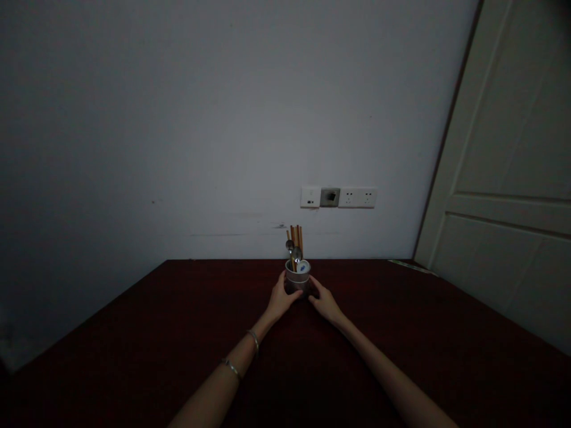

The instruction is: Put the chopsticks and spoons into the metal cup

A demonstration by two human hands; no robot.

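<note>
A grey utensil holder (298,280) stands upright on the dark red table, toward its far side. In it are several wooden chopsticks (297,235), two metal spoons (297,254) and a white piece with a blue mark (304,267), perhaps a ceramic spoon. My left hand (282,297) wraps around the holder's left side, its thumb across the front. Against the right side, my right hand (325,300) curves its fingers around the holder. The fingertips behind it are hidden. Two bangles (253,340) circle my left forearm.
The dark red table (178,333) meets a pale wall (200,131) just behind the holder. Switches and sockets (357,197) are set in that wall. A light panelled door (508,178) stands at the right. A thin flat strip (413,267) lies at the table's far right edge.
</note>
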